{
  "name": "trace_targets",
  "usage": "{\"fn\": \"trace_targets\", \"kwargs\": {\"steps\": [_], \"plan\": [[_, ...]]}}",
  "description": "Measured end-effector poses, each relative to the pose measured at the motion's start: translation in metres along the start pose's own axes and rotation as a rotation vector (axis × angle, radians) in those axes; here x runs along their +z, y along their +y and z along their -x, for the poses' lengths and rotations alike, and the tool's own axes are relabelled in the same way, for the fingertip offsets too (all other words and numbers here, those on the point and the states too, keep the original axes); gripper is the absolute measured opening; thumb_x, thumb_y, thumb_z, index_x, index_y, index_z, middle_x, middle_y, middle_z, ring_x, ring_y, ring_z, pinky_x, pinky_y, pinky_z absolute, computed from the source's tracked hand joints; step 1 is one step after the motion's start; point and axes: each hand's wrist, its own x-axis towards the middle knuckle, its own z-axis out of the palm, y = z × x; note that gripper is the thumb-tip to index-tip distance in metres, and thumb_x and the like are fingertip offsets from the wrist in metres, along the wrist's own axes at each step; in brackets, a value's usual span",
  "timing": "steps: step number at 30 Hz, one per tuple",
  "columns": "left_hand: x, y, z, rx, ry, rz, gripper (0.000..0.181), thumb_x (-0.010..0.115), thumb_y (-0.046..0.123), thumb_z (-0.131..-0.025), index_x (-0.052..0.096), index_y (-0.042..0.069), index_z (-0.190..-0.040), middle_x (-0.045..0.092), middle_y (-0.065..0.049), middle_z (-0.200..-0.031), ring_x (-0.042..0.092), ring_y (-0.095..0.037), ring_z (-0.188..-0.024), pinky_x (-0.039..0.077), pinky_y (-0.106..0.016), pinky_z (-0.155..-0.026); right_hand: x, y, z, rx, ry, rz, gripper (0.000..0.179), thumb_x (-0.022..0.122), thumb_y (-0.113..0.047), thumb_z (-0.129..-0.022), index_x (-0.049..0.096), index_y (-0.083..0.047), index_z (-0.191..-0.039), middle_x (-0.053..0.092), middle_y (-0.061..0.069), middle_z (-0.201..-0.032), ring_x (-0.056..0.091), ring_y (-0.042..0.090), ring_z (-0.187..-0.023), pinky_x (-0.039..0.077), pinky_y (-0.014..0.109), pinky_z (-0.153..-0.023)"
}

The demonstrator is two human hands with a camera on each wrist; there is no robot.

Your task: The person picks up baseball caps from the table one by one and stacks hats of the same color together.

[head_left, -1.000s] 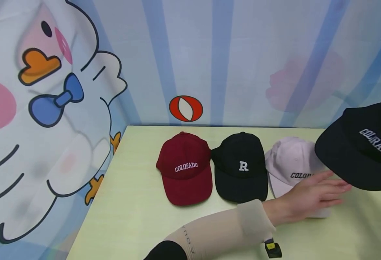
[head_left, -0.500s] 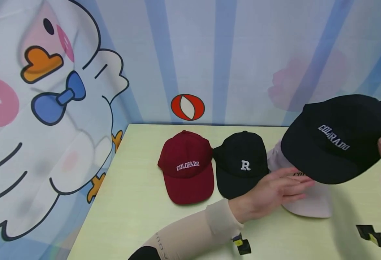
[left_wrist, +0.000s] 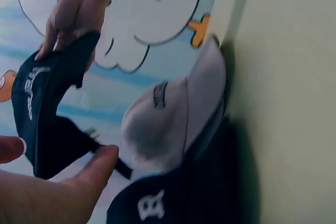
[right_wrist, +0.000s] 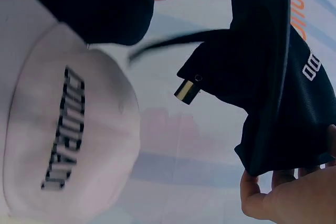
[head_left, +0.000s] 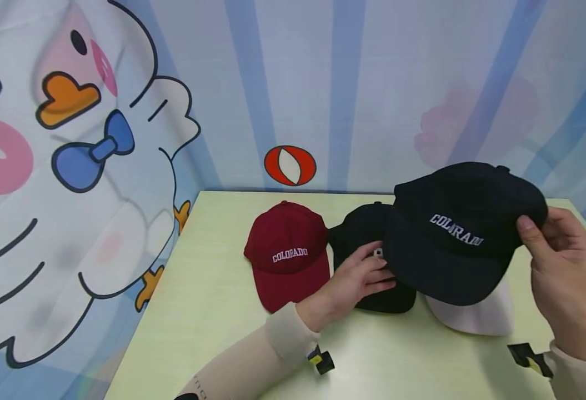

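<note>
A black baseball cap [head_left: 467,205] lettered COLORADO hangs in the air, brim to the left and downward. My right hand [head_left: 567,272] grips its right side, thumb on the front and fingers behind. In the right wrist view its loose back strap [right_wrist: 173,41] and metal buckle [right_wrist: 187,92] show. My left hand [head_left: 350,280] has its fingers extended near the brim, in front of a black cap [head_left: 360,222] with an R; whether it touches either cap I cannot tell. Behind the lifted cap lies a pale pinkish cap [head_left: 482,314], its lettering visible in the right wrist view.
A dark red COLORADO cap [head_left: 288,261] lies at the left end of the row on the pale yellow table [head_left: 213,311]. A cartoon-printed backdrop [head_left: 297,72] rises behind the table and along its left side.
My right hand has come into view from the right, carrying the black COLORADO cap leftward over the pale cap. My left hand has drawn back left, from the pale cap to the R cap.
</note>
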Motion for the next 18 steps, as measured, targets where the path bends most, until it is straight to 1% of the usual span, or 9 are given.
{"fn": "trace_targets", "kwargs": {"steps": [3, 5, 7, 8, 12, 14, 16, 18], "plan": [[-0.015, 0.010, -0.001, 0.079, 0.080, -0.104, 0.052, 0.043, 0.019, -0.109, 0.032, 0.011, -0.160, 0.048, -0.017, -0.156, 0.052, -0.035, -0.141, 0.042, -0.048, -0.118, 0.007, 0.002, 0.003, 0.002, -0.069, -0.042, 0.019, 0.061, -0.001, -0.101, 0.067, -0.001, -0.119, 0.067, -0.002, -0.105, 0.060, 0.008, -0.101, 0.045, 0.013, -0.092], [-0.023, 0.020, -0.004, 0.140, 0.113, -0.213, 0.051, 0.042, 0.017, -0.110, 0.034, 0.009, -0.159, 0.045, -0.014, -0.159, 0.049, -0.031, -0.144, 0.041, -0.047, -0.120, 0.011, 0.004, 0.005, -0.004, -0.121, -0.075, 0.019, 0.062, 0.001, -0.101, 0.067, 0.001, -0.119, 0.069, -0.002, -0.104, 0.062, 0.008, -0.100, 0.047, 0.013, -0.091], [-0.028, 0.031, -0.006, 0.175, 0.141, -0.322, 0.049, 0.043, 0.018, -0.110, 0.038, 0.010, -0.158, 0.042, -0.011, -0.162, 0.045, -0.029, -0.147, 0.038, -0.047, -0.122, 0.016, 0.005, 0.007, 0.001, -0.166, -0.113, 0.019, 0.062, 0.003, -0.099, 0.068, 0.002, -0.118, 0.071, -0.002, -0.102, 0.064, 0.008, -0.099, 0.049, 0.013, -0.088], [-0.030, 0.037, -0.007, 0.183, 0.153, -0.382, 0.049, 0.044, 0.021, -0.110, 0.039, 0.011, -0.158, 0.041, -0.010, -0.162, 0.043, -0.028, -0.149, 0.036, -0.047, -0.123, 0.018, 0.006, 0.008, 0.007, -0.184, -0.133, 0.020, 0.063, 0.005, -0.098, 0.068, 0.003, -0.117, 0.073, -0.003, -0.101, 0.065, 0.008, -0.098, 0.050, 0.013, -0.086], [-0.034, 0.061, -0.012, 0.160, 0.183, -0.586, 0.055, 0.048, 0.034, -0.109, 0.035, 0.017, -0.160, 0.034, -0.004, -0.166, 0.034, -0.025, -0.154, 0.029, -0.049, -0.127, 0.026, 0.009, 0.012, 0.041, -0.231, -0.189, 0.021, 0.064, 0.009, -0.096, 0.069, 0.003, -0.115, 0.076, -0.003, -0.097, 0.068, 0.008, -0.096, 0.052, 0.014, -0.085], [-0.035, 0.070, -0.016, 0.143, 0.181, -0.674, 0.059, 0.048, 0.039, -0.108, 0.034, 0.020, -0.162, 0.033, -0.001, -0.167, 0.031, -0.023, -0.155, 0.027, -0.050, -0.127, 0.030, 0.010, 0.014, 0.049, -0.240, -0.188, 0.021, 0.065, 0.010, -0.095, 0.070, 0.001, -0.114, 0.077, -0.004, -0.095, 0.069, 0.008, -0.094, 0.053, 0.014, -0.083], [-0.034, 0.075, -0.020, 0.135, 0.160, -0.738, 0.059, 0.048, 0.043, -0.108, 0.035, 0.022, -0.162, 0.035, 0.000, -0.167, 0.033, -0.022, -0.154, 0.028, -0.050, -0.127, 0.033, 0.012, 0.015, 0.055, -0.254, -0.180, 0.021, 0.066, 0.010, -0.095, 0.071, 0.001, -0.113, 0.077, -0.004, -0.094, 0.069, 0.007, -0.092, 0.054, 0.013, -0.082], [-0.033, 0.077, -0.022, 0.127, 0.133, -0.791, 0.056, 0.047, 0.047, -0.108, 0.040, 0.024, -0.159, 0.043, 0.001, -0.162, 0.042, -0.021, -0.148, 0.033, -0.048, -0.125, 0.037, 0.014, 0.017, 0.062, -0.271, -0.166, 0.020, 0.067, 0.010, -0.094, 0.072, 0.000, -0.110, 0.076, -0.005, -0.092, 0.069, 0.006, -0.090, 0.054, 0.014, -0.080]]}}
